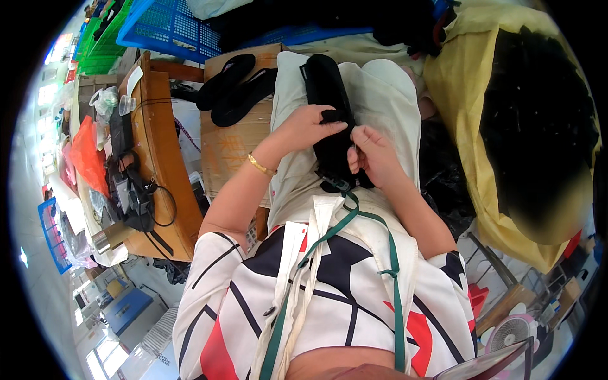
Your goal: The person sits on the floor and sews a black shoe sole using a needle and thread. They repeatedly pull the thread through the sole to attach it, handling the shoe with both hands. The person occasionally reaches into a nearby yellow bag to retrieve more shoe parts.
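A long black fabric piece, shaped like a slipper or sole [327, 76], lies lengthwise on the pale apron [291, 158] over my lap. My left hand [310, 128] is closed on it near its middle, thumb and fingers pinching the dark cloth. Just to the right, my right hand [375, 155] touches the piece's edge with thumb and forefinger pressed together and the other fingers curled. What that pinch holds is too small to make out. A green cord [370, 215] hangs over the apron, its upper end by a dark small object [339, 183] at the piece's near end.
Two black sole-shaped pieces [244, 95] rest on a cardboard box [221, 152] at left. Beside it stands a wooden table [164, 171]. A yellow sack [453, 69] filled with black material stands at right. Blue plastic crates [164, 28] are at the far side.
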Tool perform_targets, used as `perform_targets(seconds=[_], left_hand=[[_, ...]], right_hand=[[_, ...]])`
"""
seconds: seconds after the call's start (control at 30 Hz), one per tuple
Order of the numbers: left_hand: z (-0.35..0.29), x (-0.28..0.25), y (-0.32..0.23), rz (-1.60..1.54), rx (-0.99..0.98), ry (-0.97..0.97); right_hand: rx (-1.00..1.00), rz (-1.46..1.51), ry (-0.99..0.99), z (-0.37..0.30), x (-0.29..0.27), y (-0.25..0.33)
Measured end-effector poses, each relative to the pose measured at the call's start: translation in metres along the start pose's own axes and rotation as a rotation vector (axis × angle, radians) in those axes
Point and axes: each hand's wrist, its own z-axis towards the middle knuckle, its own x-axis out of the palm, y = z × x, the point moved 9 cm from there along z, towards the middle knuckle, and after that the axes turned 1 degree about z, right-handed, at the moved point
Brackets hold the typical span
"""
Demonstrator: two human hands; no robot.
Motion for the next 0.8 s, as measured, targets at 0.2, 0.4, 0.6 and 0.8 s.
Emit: perform_targets(seconds=[0.2, 0.4, 0.6, 0.8], left_hand=[[0.002, 0.019, 0.018, -0.176, 0.071, -0.078], [-0.052, -0.003, -0.045, 0.333, 0.420, -0.707], [-0.042, 0.024, -0.039, 0.361, 0.238, -0.353], [-0.037, 0.020, -0.013, 0.186, 0.153, -0.255]], right_hand=[[-0.174, 0.206, -0.124, -0.003, -0.047, 0.049], [-0.301, 0.332, -0.249, -0.028, -0.092, 0.080], [-0.263, 0.348, -0.352, -0.034, -0.112, 0.058], [-0.460, 0.430, -0.349, -0.052, -0.140, 0.091]])
